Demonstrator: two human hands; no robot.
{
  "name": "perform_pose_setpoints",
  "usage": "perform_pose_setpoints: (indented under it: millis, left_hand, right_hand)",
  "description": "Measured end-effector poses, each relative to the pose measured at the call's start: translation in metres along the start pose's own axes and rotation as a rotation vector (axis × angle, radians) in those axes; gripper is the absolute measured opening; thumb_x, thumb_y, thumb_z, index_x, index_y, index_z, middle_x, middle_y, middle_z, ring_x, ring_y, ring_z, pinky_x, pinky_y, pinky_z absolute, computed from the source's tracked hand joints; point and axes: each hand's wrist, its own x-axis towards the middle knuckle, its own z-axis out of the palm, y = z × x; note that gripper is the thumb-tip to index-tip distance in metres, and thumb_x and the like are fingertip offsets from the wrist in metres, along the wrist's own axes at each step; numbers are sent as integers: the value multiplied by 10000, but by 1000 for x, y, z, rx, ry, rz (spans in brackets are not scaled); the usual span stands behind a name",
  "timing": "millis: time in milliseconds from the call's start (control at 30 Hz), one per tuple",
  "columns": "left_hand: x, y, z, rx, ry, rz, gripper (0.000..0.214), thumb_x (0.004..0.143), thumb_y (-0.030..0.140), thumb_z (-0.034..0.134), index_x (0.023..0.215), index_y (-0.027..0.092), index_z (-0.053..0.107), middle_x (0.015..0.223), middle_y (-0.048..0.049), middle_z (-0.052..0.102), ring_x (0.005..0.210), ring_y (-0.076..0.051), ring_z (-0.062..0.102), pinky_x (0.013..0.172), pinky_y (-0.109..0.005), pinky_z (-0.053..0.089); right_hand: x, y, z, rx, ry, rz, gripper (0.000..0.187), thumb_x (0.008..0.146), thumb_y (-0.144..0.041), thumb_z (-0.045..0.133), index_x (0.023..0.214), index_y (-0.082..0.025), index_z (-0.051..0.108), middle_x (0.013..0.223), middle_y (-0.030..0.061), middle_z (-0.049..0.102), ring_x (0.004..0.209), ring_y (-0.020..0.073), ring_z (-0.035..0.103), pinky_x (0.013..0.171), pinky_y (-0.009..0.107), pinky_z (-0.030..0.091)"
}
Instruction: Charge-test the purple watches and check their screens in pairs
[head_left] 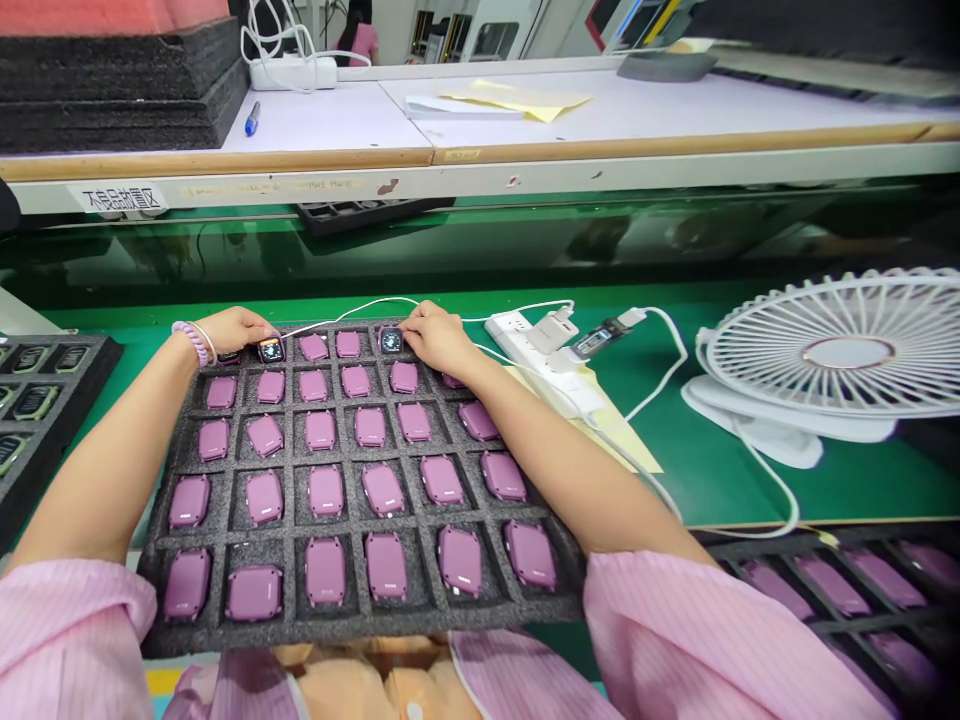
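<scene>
A black foam tray [289, 620] lies in front of me, its cells filled with several purple watch bodies [325, 490] lying back side up. In the far row two watches face up with lit screens. My left hand [232, 328] rests at the far left of the tray, fingers curled on one lit watch [271, 349]. My right hand [435, 335] is closed on the other lit watch [391, 340] near the far right. A thin white cable [352, 308] runs between the two hands toward a white power strip [517, 335].
A white desk fan [825, 360] lies tilted at the right on the green belt. Another tray of purple watches [840, 590] sits at the lower right, and a tray of dark parts [37, 400] at the left. A shelf [480, 150] with foam sheets, a pen and papers runs behind.
</scene>
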Motion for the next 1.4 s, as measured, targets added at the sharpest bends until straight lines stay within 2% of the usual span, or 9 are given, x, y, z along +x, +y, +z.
perform_pose_setpoints:
  millis: [167,367,633,833,1000,1067,1167,1267,1400]
  left_hand:
    - [-6,-5,8,-36,18,65,839,691,891,630,1170,226,811,1290,-68,772,1234,-314,671,1162,-390,481]
    - [-7,-18,15,-110,51,84,938,634,990,598,1125,221,816,1310,-87,762,1251,-350,658,1200,-438,445]
    - [2,-19,18,-156,93,42,698,731,813,655,1005,192,817,1128,-102,806,1054,-303,703,978,-392,569]
    - [2,-20,20,-159,76,69,678,716,808,654,992,212,822,1135,-91,809,1050,-306,704,958,-386,566]
    - [2,-19,19,-102,98,67,626,756,765,646,1010,223,827,1172,-77,806,1119,-312,698,1041,-393,532]
    - [2,-19,19,-86,103,65,604,780,743,637,1018,222,827,1164,-74,808,1128,-314,698,1046,-393,530]
    - [1,-18,20,-65,113,65,571,807,712,625,1013,220,828,1156,-73,808,1133,-317,698,1051,-393,526]
    - [2,-16,20,-59,117,59,539,817,683,633,1006,219,831,1147,-69,810,1124,-316,699,1063,-392,515]
    - [2,-15,21,-73,121,37,510,811,667,652,982,222,832,1119,-63,816,1089,-310,705,1041,-385,520]
  right_hand:
    - [-1,-3,2,-16,15,26,316,1059,-112,542,1201,-212,806,1186,145,609,1177,362,545,955,443,427]
    - [-2,-4,5,-1,63,1,332,1035,-114,520,1171,-197,810,1159,150,624,1156,363,553,945,446,377]
    - [-4,2,9,-2,59,15,323,1002,-129,533,1154,-171,814,1169,163,622,1156,369,562,926,462,399]
    - [-3,7,14,3,97,-15,330,979,-143,514,1116,-171,813,1134,161,621,1127,369,552,899,450,390]
    - [-4,6,13,16,97,-10,301,970,-135,530,1075,-163,810,1121,157,627,1122,367,553,899,444,381]
    - [-6,4,10,18,137,11,279,972,-134,541,1038,-167,810,1093,149,639,1092,360,561,913,460,364]
    - [-8,-3,4,-20,306,62,257,993,-147,554,995,-170,810,1075,143,653,1056,359,559,948,512,319]
    - [-9,-18,1,-33,399,-21,246,1034,-187,572,1016,-203,816,1066,115,668,1042,338,559,969,513,285]
    - [-9,-42,6,-33,267,-231,239,1066,-181,587,1059,-244,817,1011,62,698,1000,277,581,1011,494,233]
